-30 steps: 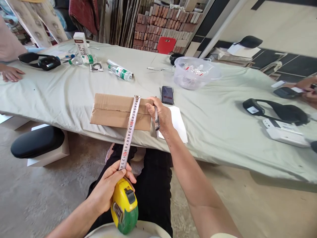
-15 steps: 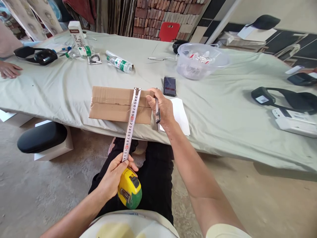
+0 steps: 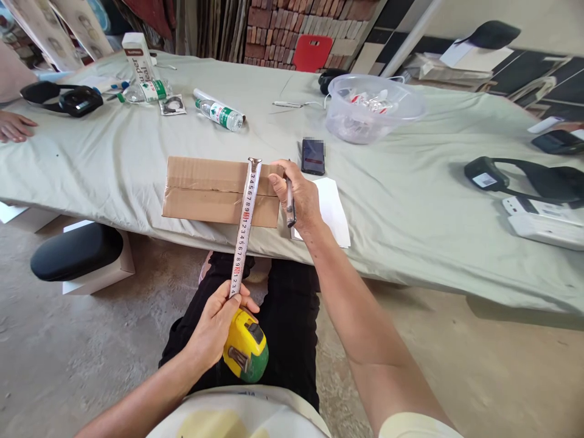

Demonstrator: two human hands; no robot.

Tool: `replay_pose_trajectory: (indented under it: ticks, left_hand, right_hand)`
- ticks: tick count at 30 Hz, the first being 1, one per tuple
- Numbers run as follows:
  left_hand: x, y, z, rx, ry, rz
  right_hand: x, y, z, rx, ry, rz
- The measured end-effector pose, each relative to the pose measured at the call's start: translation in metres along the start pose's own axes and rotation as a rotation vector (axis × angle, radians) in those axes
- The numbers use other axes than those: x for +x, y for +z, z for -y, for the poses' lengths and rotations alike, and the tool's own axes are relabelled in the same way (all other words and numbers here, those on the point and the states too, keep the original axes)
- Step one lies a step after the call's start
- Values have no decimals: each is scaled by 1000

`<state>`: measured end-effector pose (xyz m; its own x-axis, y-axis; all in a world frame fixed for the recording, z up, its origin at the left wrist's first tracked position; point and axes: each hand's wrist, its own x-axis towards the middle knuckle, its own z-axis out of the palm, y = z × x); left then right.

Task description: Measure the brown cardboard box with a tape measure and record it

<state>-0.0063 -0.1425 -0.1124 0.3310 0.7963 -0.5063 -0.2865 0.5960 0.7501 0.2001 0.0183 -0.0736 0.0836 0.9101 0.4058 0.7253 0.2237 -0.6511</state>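
A closed brown cardboard box (image 3: pixel 205 191) lies near the front edge of the cloth-covered table. Across its top, towards the right end, runs the white blade of a yellow and green tape measure (image 3: pixel 246 350), its metal hook at the box's far edge. My left hand (image 3: pixel 214 319) pinches the blade just in front of the case, which hangs over my lap. My right hand (image 3: pixel 305 198) rests against the box's right end, its fingers closed around a dark pen (image 3: pixel 291 207). White paper (image 3: pixel 333 213) lies partly beneath my right wrist.
Beyond the box are a phone (image 3: pixel 312 156), a water bottle (image 3: pixel 219 115) and a clear plastic basin (image 3: pixel 351 118) with wrapped items. Headsets lie at the right (image 3: pixel 486 176) and left (image 3: pixel 79 100). Another person's hand (image 3: pixel 13 126) rests at the table's left.
My left hand and the tape case have shifted slightly right, swinging the blade's near end with them. My right hand and the box stay nearly in place.
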Motion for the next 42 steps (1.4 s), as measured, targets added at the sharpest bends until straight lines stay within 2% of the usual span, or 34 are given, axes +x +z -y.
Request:
replay_pose_trajectory:
  ticks: [10,23,30,42]
  left_hand:
    - [-4,9,0,-9,-15,-20]
    - [2,13,13,76,77,-96]
    - [5,14,15,79,78,-98]
    - [2,18,7,146,103,-115]
  right_hand:
    - [-2,1,-1,26,7,15]
    - [-2,-1,2,19,2,16]
    - [-1,0,0,21,8,8]
    - [-2,1,0,7,-10,4]
